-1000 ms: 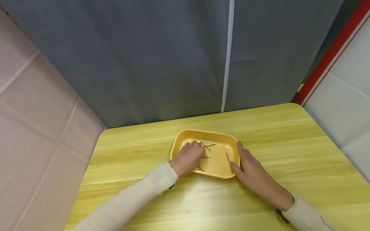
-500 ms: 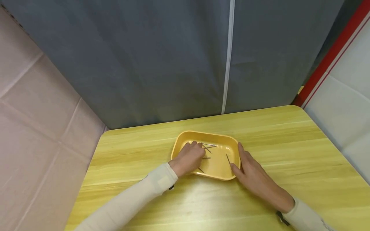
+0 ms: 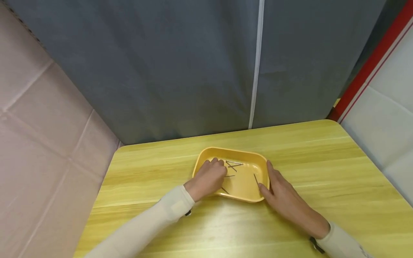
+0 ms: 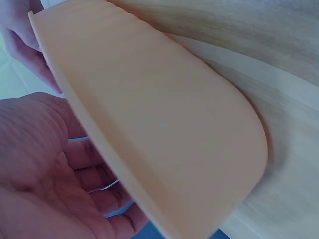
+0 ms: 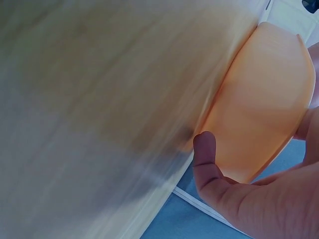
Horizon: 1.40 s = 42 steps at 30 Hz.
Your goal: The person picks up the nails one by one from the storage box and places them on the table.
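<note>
A yellow rectangular tray (image 3: 243, 188) with rounded corners stands on the table and holds several thin grey nails (image 3: 235, 165). My left hand (image 3: 208, 179) reaches over its near left side with the fingers curled down inside. One nail (image 3: 230, 176) sticks out to the right from under those fingers; the fingertips are hidden in the head view. In the left wrist view, the tray wall (image 4: 159, 109) covers the left fingertips. At the right end, my right hand (image 3: 284, 193) grips the tray, thumb over the rim and fingers along the outside. Another nail (image 3: 256, 178) lies near that thumb.
The wood-grain table (image 3: 155, 165) extends around the tray on all sides. A grey curtain (image 3: 180, 71) hangs behind its far edge. Pinkish panels (image 3: 42, 143) border the left side, and a white panel (image 3: 390, 118) with a red band borders the right.
My left hand has shifted slightly left inside the tray, and the nail under its fingers has moved left with it. The right hand keeps its hold. The view has tilted slightly.
</note>
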Tool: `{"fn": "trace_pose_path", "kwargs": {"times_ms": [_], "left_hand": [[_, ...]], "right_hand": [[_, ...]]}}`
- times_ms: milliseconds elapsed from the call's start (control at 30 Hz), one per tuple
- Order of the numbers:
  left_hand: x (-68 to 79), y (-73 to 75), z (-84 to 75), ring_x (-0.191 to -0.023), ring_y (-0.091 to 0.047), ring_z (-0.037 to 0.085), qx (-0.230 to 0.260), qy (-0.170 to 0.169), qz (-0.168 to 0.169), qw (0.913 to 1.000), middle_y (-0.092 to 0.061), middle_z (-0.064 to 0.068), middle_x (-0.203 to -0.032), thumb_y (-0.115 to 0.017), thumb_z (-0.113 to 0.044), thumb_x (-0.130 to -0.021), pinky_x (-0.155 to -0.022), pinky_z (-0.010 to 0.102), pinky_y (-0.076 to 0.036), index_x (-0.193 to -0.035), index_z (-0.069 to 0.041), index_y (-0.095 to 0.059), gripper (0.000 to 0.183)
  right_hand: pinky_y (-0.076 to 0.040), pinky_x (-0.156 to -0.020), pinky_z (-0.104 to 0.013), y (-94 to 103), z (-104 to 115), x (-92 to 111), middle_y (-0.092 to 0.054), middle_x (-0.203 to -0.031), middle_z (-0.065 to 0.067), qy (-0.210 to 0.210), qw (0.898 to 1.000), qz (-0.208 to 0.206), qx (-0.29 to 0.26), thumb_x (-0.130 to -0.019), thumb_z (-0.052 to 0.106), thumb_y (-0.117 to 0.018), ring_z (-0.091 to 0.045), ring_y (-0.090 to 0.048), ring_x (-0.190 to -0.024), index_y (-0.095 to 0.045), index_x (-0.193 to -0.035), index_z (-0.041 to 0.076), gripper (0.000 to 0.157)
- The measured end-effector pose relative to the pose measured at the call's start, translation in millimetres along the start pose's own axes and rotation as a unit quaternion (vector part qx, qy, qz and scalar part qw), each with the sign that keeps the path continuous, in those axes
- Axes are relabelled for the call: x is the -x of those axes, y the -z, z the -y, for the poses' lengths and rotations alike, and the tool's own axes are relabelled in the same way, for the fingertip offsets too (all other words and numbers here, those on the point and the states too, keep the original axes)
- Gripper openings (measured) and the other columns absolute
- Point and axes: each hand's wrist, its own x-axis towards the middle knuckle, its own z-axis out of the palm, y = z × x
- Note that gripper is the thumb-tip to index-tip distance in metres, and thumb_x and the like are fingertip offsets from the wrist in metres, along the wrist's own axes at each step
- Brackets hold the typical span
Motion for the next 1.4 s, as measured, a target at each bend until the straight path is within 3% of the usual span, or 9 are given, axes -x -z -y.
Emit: {"fn": "trace_pose_path", "kwargs": {"times_ms": [567,1200,1400], "left_hand": [[29.2,10.4,6.7,-0.063,-0.047,0.017,-0.014,0.004,-0.058,0.9982,-0.054,0.001,-0.071,-0.065,-0.002,-0.083,-0.05,0.025,-0.034,-0.068,-0.011,-0.064,0.018],[56.3,27.7,11.5,-0.059,-0.038,0.014,-0.031,0.009,-0.097,0.9947,-0.042,-0.003,-0.064,-0.061,0.002,-0.081,-0.049,0.022,-0.026,-0.059,-0.017,-0.049,0.031],[68.1,30.1,13.4,-0.06,-0.04,0.015,-0.021,0.016,-0.113,0.9933,-0.042,-0.004,-0.064,-0.064,0.001,-0.08,-0.049,0.023,-0.028,-0.059,-0.018,-0.048,0.032]], "right_hand": [[-0.039,-0.108,-0.06,-0.7,-1.3,0.7,-0.032,-0.156,-0.031,0.003,1.0,-0.002,-0.002,-0.103,0.034,-0.055,-0.044,-0.039,-0.14,-0.002,-0.16,-0.001,0.085],[-0.038,-0.109,-0.06,-0.4,-0.2,1.0,-0.03,-0.157,-0.03,0.002,1.0,0.003,-0.003,-0.104,0.036,-0.054,-0.043,-0.037,-0.142,-0.001,-0.16,0.0,0.085],[-0.038,-0.108,-0.061,-0.8,-1.4,1.5,-0.031,-0.156,-0.031,0.001,1.0,0.0,0.0,-0.104,0.034,-0.055,-0.044,-0.038,-0.141,-0.001,-0.16,-0.001,0.085]]}}
